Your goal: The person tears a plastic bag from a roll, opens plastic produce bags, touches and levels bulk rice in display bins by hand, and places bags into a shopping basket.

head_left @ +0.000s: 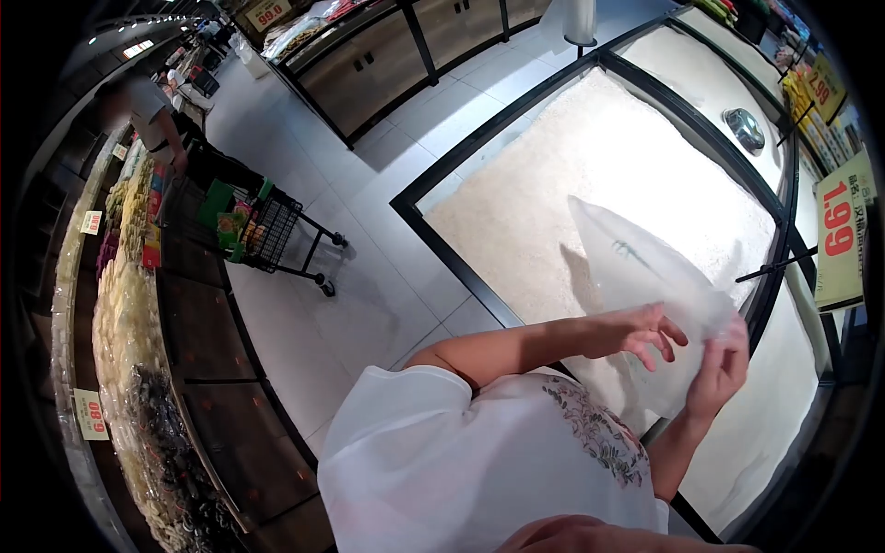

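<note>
A thin translucent plastic bag (636, 263) hangs over a black-framed bin (461, 258) filled with a pale, fine, grain-like bulk product (544, 194). My right hand (721, 367) pinches the bag's edge between thumb and fingers. Close beside it, my left hand (645, 336) has its fingers apart and slightly bent, in front of the bag. Nothing shows in its grasp. The bag is spread out in the air, with its lower part partly hidden behind my hands.
A shiny metal scoop (743, 131) lies in the neighbouring bin. A price sign (841, 230) juts in at the right. Across the aisle, a person (152, 120) stands by a shopping cart (272, 226). Packaged dry goods (134, 323) line the left shelf. A bag roll (579, 23) stands behind the bin.
</note>
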